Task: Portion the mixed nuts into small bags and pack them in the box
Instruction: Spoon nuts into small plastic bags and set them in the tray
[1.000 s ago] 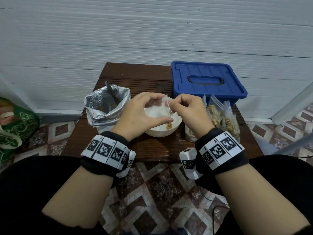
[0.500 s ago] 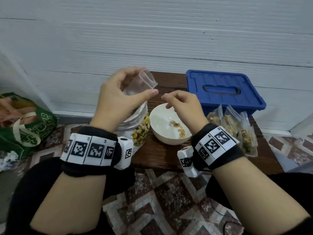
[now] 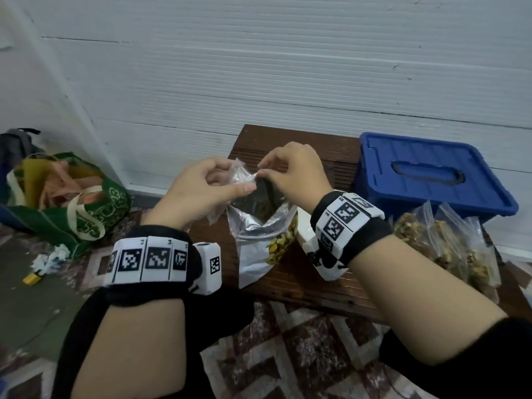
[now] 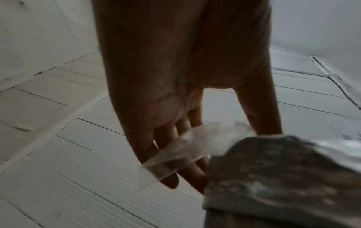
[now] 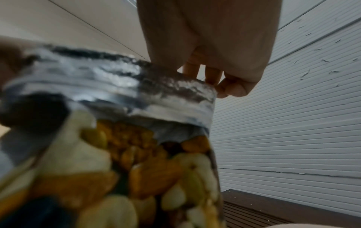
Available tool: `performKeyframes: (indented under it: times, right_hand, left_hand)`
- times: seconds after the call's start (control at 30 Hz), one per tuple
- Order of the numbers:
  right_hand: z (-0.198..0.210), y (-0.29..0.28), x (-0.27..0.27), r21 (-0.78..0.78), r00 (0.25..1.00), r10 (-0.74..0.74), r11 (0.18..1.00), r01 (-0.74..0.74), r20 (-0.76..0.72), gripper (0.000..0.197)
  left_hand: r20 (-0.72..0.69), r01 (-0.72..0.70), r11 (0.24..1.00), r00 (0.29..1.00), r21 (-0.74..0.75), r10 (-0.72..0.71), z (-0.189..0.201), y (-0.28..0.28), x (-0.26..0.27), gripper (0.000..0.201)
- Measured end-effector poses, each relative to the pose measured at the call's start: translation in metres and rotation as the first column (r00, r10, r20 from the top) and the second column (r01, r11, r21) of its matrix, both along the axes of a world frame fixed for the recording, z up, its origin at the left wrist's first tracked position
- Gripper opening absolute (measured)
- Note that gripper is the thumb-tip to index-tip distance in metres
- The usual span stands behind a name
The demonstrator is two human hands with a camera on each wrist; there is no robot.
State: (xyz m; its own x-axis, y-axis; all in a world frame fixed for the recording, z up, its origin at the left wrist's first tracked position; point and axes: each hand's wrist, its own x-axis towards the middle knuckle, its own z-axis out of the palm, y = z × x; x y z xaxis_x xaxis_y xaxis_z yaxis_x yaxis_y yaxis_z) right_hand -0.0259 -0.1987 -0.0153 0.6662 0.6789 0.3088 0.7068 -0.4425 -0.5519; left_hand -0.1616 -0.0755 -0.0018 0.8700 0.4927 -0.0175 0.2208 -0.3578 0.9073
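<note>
A small clear empty bag (image 3: 244, 175) hangs above the open foil nut bag (image 3: 259, 228), which stands on the wooden table (image 3: 302, 280). My left hand (image 3: 234, 180) holds the small bag between thumb and fingers, and my right hand (image 3: 263, 174) pinches its other edge. In the left wrist view the clear bag (image 4: 187, 148) lies across my fingers (image 4: 170, 177), next to the foil bag (image 4: 283, 177). The right wrist view shows curled fingers (image 5: 215, 77) behind the foil bag (image 5: 117, 95). A dark spoon handle (image 3: 269, 191) sticks up inside the foil bag.
The blue box (image 3: 431, 180), lid on, sits at the table's back right. Several filled small bags (image 3: 443, 246) lie in front of it. A white bowl (image 3: 303, 228) is mostly hidden behind my right wrist. A green carrier bag (image 3: 80, 208) stands on the floor, left.
The view has swung left. My left hand carried the small bag from over the bowl to above the foil bag. My right hand, apart half a second ago, now pinches the bag again.
</note>
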Motion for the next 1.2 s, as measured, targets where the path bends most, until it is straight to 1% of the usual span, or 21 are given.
performKeyframes:
  times: [0.07,0.13,0.2,0.27,0.33,0.4,0.5,0.6,0.7,0.87,0.97,1.03,1.13,1.2]
  right_hand:
    - [0.000,-0.006,-0.002,0.036,1.000,0.002,0.999,-0.002,0.001,0.010]
    - [-0.002,-0.017,-0.002,0.055,0.999,0.000,0.998,-0.003,0.038,0.010]
    - [-0.006,-0.029,-0.006,-0.002,0.992,0.017,1.000,-0.017,0.127,0.017]
    - [-0.011,-0.038,-0.011,-0.085,0.979,0.048,0.996,-0.031,0.197,0.023]
    - [-0.016,-0.043,-0.016,-0.112,0.978,0.064,0.993,-0.043,0.197,0.023]
    - [-0.019,-0.044,-0.019,-0.069,0.991,0.062,0.996,-0.054,0.121,0.022]
    - [-0.020,-0.043,-0.020,0.036,1.000,0.027,0.999,-0.027,-0.014,0.023]
    - [-0.016,-0.043,-0.019,0.139,0.988,-0.012,0.990,0.034,-0.151,0.021]
    - [-0.013,-0.042,-0.017,0.213,0.961,-0.065,0.969,0.125,-0.268,0.023]
    - [-0.008,-0.046,-0.010,0.291,0.918,-0.166,0.915,0.279,-0.359,0.029]
    - [-0.006,-0.050,0.000,0.327,0.870,-0.225,0.862,0.388,-0.438,0.037]
    - [-0.005,-0.052,0.007,0.348,0.839,-0.250,0.825,0.446,-0.483,0.041]
    - [-0.001,-0.055,0.012,0.375,0.831,-0.285,0.789,0.487,-0.478,0.044]
    - [0.006,-0.057,0.015,0.398,0.832,-0.293,0.771,0.497,-0.470,0.043]
  left_hand:
    - [0.003,0.041,0.999,0.999,0.009,-0.042,0.002,-0.001,-0.001,0.051]
    - [0.011,0.068,0.997,0.998,0.019,-0.069,0.004,-0.002,-0.002,0.044]
    - [0.013,0.081,0.996,0.997,0.030,-0.081,0.004,-0.005,-0.002,0.043]
    - [0.013,0.083,0.996,0.996,0.039,-0.083,0.006,-0.007,-0.002,0.046]
    - [0.006,0.089,0.995,0.996,0.034,-0.089,0.006,-0.009,-0.002,0.051]
    - [0.011,0.095,0.995,0.995,0.018,-0.095,0.004,-0.008,-0.002,0.052]
    - [0.000,0.111,0.994,0.994,0.013,-0.111,0.003,-0.008,-0.003,0.056]
    - [0.009,0.116,0.993,0.993,0.010,-0.116,0.005,-0.009,-0.004,0.042]
    - [0.014,0.122,0.992,0.992,0.014,-0.123,0.004,-0.009,-0.004,0.040]
    - [0.003,0.099,0.993,0.995,0.064,-0.099,0.004,-0.007,-0.005,0.039]
    - [-0.026,0.095,0.989,0.995,0.112,-0.093,0.005,-0.004,-0.006,0.040]
    - [-0.041,0.084,0.983,0.996,0.161,-0.078,0.006,-0.002,-0.008,0.044]
    - [-0.033,0.050,0.982,0.998,0.184,-0.044,0.008,0.001,-0.011,0.050]
    - [-0.030,0.039,0.981,0.999,0.190,-0.034,0.010,0.003,-0.013,0.051]
